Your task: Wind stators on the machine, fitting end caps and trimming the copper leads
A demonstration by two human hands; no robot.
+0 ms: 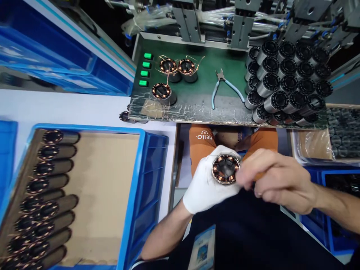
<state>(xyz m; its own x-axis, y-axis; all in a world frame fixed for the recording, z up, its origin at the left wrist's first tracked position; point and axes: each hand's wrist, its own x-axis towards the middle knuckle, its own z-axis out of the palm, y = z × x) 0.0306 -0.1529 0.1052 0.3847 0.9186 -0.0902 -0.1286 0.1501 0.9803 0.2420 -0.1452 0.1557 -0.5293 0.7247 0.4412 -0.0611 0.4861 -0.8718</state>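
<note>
Wound stator (225, 169), its ring of copper coils facing up, held above the person's lap, in front of the green bench top (202, 88). Left hand (206, 182), white-gloved: fingers clamped around the stator's casing. Right hand (281, 180), bare and partly blurred: fingers curled together at the stator's right rim; whether they pinch anything cannot be told. On the bench, left to right: three coil-wound cylinders (186, 67) with copper wire; cutting pliers (221, 77), handles spread; clustered dark-topped cylinders (288, 84). Far left: blue crate (134, 187) containing further wound pieces (38, 185).
</note>
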